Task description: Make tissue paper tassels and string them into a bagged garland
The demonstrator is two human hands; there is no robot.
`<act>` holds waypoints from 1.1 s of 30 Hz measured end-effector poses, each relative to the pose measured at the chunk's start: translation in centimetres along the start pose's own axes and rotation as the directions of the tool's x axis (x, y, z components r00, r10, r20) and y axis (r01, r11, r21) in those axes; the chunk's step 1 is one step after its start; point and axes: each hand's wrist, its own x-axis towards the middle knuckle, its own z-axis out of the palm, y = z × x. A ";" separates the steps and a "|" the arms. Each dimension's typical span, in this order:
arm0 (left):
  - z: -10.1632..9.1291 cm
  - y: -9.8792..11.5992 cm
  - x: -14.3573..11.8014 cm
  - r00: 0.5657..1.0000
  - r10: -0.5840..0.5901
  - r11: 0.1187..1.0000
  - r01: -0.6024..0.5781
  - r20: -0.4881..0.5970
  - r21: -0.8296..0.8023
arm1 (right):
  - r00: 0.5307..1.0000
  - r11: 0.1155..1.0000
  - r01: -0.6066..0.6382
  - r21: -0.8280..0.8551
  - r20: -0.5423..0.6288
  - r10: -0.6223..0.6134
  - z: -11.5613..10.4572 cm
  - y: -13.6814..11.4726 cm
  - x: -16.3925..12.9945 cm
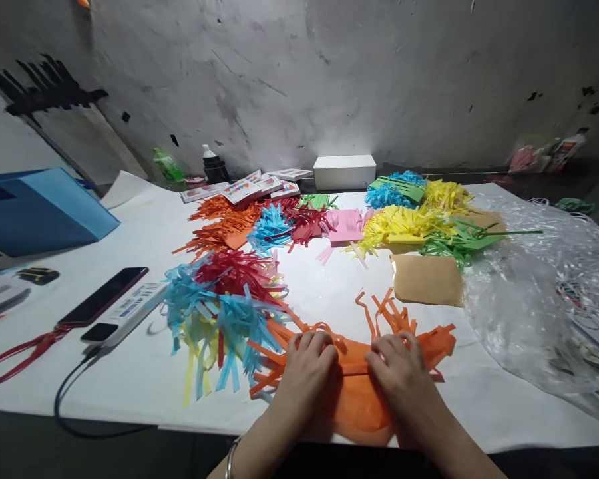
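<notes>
the orange tissue paper (363, 402) lies directly under the fingers of both hands, at the near edge of the white table (319, 293); its long axis runs left to right, roughly along that edge, and its fringed ends point outward, one past the left fingers, the other past the right fingers and slightly away from the person. a narrow fold (354, 370) runs along the same axis in the gap between the two sets of fingers, and the uncut part hangs back from it toward the person. a few thin strips (394, 313) reach up beyond the right fingertips

the left hand (308, 366) has its fingers close together and bent, holding the paper at the fold; the right hand (398, 366) holds it in the same way, and how the thumbs grip underneath i cannot tell

just beyond the right fingers lies a brown packet (428, 279), with clear plastic film (514, 326) farther right. beyond and left of the left fingers sits a blue, red and yellow fringe pile (224, 299); straight ahead, well apart from the fingers, is pink fringed paper (347, 225)
</notes>
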 end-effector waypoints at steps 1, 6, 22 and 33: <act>0.1 -0.1 0.0 0.999 0.038 0.999 -0.039 -0.023 -0.019 | 0.998 0.997 0.066 0.038 0.001 -0.066 -0.1 -0.1 0.0; 0.6 -0.5 -0.3 0.981 0.156 0.984 -0.164 -0.112 -0.070 | 0.991 0.988 0.131 0.079 -0.006 -0.131 0.1 -0.2 0.2; 0.8 -0.3 -0.6 0.979 0.178 0.972 -0.190 -0.099 -0.135 | 0.998 0.997 0.026 0.076 0.057 -0.030 -0.6 1.2 -1.5; 0.6 1.5 0.4 0.997 0.078 0.996 -0.079 0.029 0.047 | 0.982 0.984 -0.119 -0.133 0.128 0.136 0.8 0.6 0.3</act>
